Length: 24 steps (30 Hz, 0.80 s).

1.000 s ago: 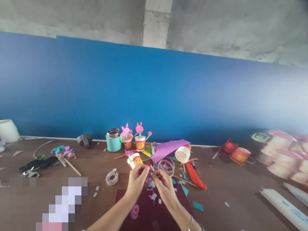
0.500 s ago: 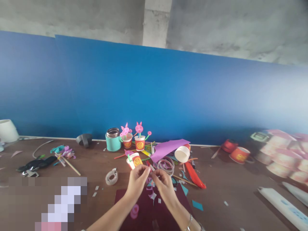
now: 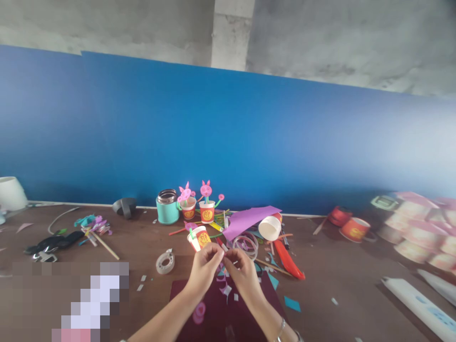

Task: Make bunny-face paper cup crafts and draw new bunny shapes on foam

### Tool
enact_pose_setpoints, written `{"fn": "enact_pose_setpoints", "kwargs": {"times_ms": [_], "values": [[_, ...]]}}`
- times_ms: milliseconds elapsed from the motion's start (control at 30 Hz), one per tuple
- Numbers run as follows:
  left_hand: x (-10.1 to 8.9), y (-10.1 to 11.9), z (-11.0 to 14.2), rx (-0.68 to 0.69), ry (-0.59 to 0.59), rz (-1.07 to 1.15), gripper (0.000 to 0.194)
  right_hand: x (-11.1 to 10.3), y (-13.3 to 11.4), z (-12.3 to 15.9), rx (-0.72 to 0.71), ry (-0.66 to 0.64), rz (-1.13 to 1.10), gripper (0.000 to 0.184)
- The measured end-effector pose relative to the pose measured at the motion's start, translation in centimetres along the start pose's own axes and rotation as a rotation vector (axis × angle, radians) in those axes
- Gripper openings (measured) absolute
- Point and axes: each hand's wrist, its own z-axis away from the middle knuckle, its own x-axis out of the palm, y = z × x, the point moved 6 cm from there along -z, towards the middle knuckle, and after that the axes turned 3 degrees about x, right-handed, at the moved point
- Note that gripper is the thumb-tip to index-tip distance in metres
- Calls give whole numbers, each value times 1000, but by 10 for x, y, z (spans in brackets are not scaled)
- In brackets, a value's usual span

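Note:
My left hand point(image 3: 207, 264) and my right hand point(image 3: 242, 268) meet over a dark red mat point(image 3: 217, 323), fingertips pinched together. What they hold between them is too small to make out. Just beyond my left hand a red and white paper cup point(image 3: 203, 236) with a green straw lies tilted. Pink round paper pieces point(image 3: 199, 312) rest on the mat, below my left wrist. Purple and white scraps point(image 3: 227, 289) lie under the hands. Past my right hand are coils of clear tubing point(image 3: 245, 245) and a purple sheet point(image 3: 249, 221).
Two cups with pink animal figures point(image 3: 205, 213) stand at the back beside a teal thermos point(image 3: 168, 209). A tape roll point(image 3: 165, 262) lies to the left, an orange-red plastic piece point(image 3: 289, 261) to the right. Stacked paper cups point(image 3: 420, 228) and a white power strip point(image 3: 422, 306) are far right.
My fingertips have shifted slightly and closed in on each other; the small pinkish bit seen at them before is now mostly hidden. Everything else stays put.

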Motion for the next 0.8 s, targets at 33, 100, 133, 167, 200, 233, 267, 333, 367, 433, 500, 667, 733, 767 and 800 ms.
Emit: {"fn": "enact_pose_setpoints", "kwargs": {"times_ms": [33, 100, 133, 167, 200, 233, 267, 333, 367, 433, 500, 667, 733, 767, 800], "values": [[0, -1, 0, -8, -5, 16, 26, 0, 1, 0, 2, -1, -8, 27], [1, -2, 0, -23, -11, 43, 27, 0, 2, 0, 17, 2, -27, 35], [1, -3, 0, -27, -13, 53, 27, 1, 3, 0, 19, -5, -34, 37], [1, -3, 0, -29, -12, 59, 27, 1, 2, 0, 14, -15, -38, 35], [1, -3, 0, -30, -10, 60, 27, 2, 1, 0, 4, -30, -35, 30], [1, -3, 0, -28, -6, 59, 27, 3, 0, 0, -8, -42, -31, 25], [1, -3, 0, -27, -2, 55, 27, 3, -1, 1, -16, -49, -27, 23], [1, -3, 0, -39, 2, 46, 27, 1, -3, 1, -19, -50, -17, 27], [1, -4, 0, -54, 4, 45, 27, 1, -5, 1, -22, -52, -14, 29], [2, -5, 0, -89, 0, 43, 27, -1, -9, 2, -39, -58, -10, 29], [3, -5, -1, -81, -13, -4, 26, -2, -12, 1, -52, -64, -7, 29], [-1, 5, -1, 93, -1, -209, 26, -4, -5, -2, 23, -58, 2, 26], [-5, 7, -1, 119, 36, -229, 25, -4, -1, -3, 51, -50, -39, 26], [-7, 8, 0, 128, 60, -236, 24, -5, 1, -3, 55, -38, -63, 33], [-9, 9, 0, 141, 89, -249, 23, -6, 1, -2, 52, -20, -78, 38]]}}
